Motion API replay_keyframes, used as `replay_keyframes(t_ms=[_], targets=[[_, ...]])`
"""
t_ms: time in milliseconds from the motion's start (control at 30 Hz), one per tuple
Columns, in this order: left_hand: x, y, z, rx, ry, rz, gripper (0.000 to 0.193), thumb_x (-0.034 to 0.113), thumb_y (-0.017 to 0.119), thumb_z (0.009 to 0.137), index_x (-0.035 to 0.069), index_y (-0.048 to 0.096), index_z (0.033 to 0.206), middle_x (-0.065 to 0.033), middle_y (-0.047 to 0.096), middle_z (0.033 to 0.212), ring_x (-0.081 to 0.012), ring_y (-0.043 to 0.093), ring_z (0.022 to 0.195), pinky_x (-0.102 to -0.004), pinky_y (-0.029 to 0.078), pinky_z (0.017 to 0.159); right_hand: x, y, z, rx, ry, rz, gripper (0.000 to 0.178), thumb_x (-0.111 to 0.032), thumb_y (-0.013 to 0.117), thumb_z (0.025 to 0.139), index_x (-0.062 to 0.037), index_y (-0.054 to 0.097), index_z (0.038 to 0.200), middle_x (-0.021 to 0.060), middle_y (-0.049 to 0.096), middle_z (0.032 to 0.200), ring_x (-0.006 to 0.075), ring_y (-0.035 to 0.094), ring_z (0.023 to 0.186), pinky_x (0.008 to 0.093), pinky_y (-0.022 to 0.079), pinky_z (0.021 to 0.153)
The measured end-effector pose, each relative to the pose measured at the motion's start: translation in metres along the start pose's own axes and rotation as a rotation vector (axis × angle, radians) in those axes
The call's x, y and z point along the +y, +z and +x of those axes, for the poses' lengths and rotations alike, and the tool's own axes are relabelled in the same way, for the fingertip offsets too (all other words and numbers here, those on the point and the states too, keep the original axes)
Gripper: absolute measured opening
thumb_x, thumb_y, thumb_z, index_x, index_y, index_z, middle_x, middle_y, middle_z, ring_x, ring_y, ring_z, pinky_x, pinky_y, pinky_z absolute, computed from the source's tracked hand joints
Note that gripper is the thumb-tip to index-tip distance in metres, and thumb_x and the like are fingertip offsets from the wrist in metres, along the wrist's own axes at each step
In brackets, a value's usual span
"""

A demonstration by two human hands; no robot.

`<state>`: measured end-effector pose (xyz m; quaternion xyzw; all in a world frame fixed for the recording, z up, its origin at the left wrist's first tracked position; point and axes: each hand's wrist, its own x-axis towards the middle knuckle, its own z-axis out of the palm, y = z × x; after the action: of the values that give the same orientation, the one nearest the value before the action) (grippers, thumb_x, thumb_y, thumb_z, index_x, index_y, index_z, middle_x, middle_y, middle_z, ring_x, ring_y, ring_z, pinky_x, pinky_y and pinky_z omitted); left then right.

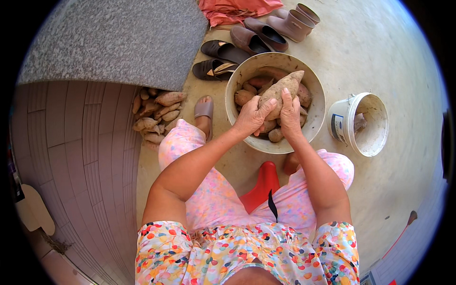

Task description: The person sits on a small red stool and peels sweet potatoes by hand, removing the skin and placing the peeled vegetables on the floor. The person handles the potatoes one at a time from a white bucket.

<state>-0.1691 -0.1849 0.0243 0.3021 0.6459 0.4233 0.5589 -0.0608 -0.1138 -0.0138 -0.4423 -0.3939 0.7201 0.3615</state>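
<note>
- Two hands, the left hand (252, 118) and the right hand (289, 113), grasp one large sweet potato (276, 91) between them, its tapered tip pointing up and away past the right thumb. Both thumbs press its upper side; the left hand's fingers curl toward its underside.
- Directly below the hands sits a wide, pale basin (315, 126), holding loose sweet potatoes (244, 98) to the left, right and near side of the grip.
- Nearer the body than the hands, a red stool (262, 185) shows between the knees. To the left of the left hand, a foot wears a greyish slipper (204, 109).
- Right of the right hand, well outside the basin, a white bucket (350, 122) holds a brown lump (360, 122), too unclear to identify.
- Beyond the hands and the basin's far rim are dark sandals (214, 70), brown clogs (247, 41) and short boots (291, 24).
- Farther left of the left hand, past the slippered foot, a pile of tubers (156, 114) lies on the floor against a tiled surface (90, 142).
- Farthest out, a coral-red cloth or bag (232, 12) and a speckled grey slab (114, 42) lie ahead and to the left of the hands.
- Handling appears well under way: one tuber is in hand, with many in the basin and more in the pile. Which of those are finished and which are left cannot be told; soil-coloured patches show on several skins.
</note>
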Motion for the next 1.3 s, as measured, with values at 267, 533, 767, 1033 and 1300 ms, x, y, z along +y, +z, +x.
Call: replay_keyframes(t_ms=[267, 533, 767, 1033, 1300], targets=[[-0.023, 0.009, 0.001, 0.208, 0.155, -0.03, 0.048, 0.044, 0.041, 0.091, -0.003, 0.052, 0.085, -0.013, 0.052, 0.067, -0.0183, 0.05, 0.058, -0.0308, 0.038, 0.053, 0.008, -0.002, -0.001, -0.034, -0.022, 0.027, 0.044, -0.037, 0.051, 0.088, 0.002, 0.045, 0.106, 0.0071, 0.052, 0.095, 0.0124, 0.049, 0.085, 0.0255, 0.041, 0.078], [-0.004, 0.001, 0.004, 0.2, -0.167, -0.251, 0.047, 0.039, 0.039, 0.092, -0.005, 0.055, 0.085, -0.0101, 0.057, 0.072, -0.019, 0.052, 0.068, -0.0317, 0.043, 0.068, 0.008, -0.008, 0.002, -0.063, -0.047, 0.039, 0.041, -0.039, 0.042, 0.092, 0.0001, 0.048, 0.104, 0.006, 0.051, 0.096, 0.0131, 0.047, 0.088, 0.0267, 0.038, 0.082], [-0.007, 0.0, 0.016, 0.115, 0.129, -0.279, 0.04, 0.039, 0.041, 0.092, 0.003, 0.057, 0.1, -0.0042, 0.06, 0.087, -0.0098, 0.055, 0.076, -0.024, 0.045, 0.068, 0.01, -0.004, -0.004, -0.046, -0.232, -0.282, 0.036, -0.036, 0.036, 0.094, -0.002, 0.048, 0.092, 0.0073, 0.05, 0.085, 0.0148, 0.044, 0.079, 0.0281, 0.038, 0.075], [-0.015, 0.002, 0.015, 0.226, 0.077, -0.267, 0.042, 0.032, 0.04, 0.092, -0.005, 0.06, 0.092, -0.0085, 0.062, 0.083, -0.0152, 0.054, 0.077, -0.0271, 0.042, 0.075, 0.009, 0.0, -0.008, 0.004, -0.275, -0.297, 0.033, -0.032, 0.039, 0.092, -0.0008, 0.046, 0.087, 0.01, 0.049, 0.079, 0.017, 0.044, 0.076, 0.031, 0.038, 0.072], [-0.015, 0.009, 0.018, 0.271, 0.296, 0.017, 0.051, 0.041, 0.052, 0.087, -0.003, 0.048, 0.113, -0.0107, 0.055, 0.104, -0.0118, 0.053, 0.092, -0.0247, 0.044, 0.079, 0.013, 0.001, -0.004, 0.146, -0.331, -0.489, 0.035, -0.03, 0.037, 0.092, 0.0029, 0.044, 0.082, 0.0223, 0.049, 0.071, 0.0315, 0.048, 0.068, 0.04, 0.039, 0.066]])
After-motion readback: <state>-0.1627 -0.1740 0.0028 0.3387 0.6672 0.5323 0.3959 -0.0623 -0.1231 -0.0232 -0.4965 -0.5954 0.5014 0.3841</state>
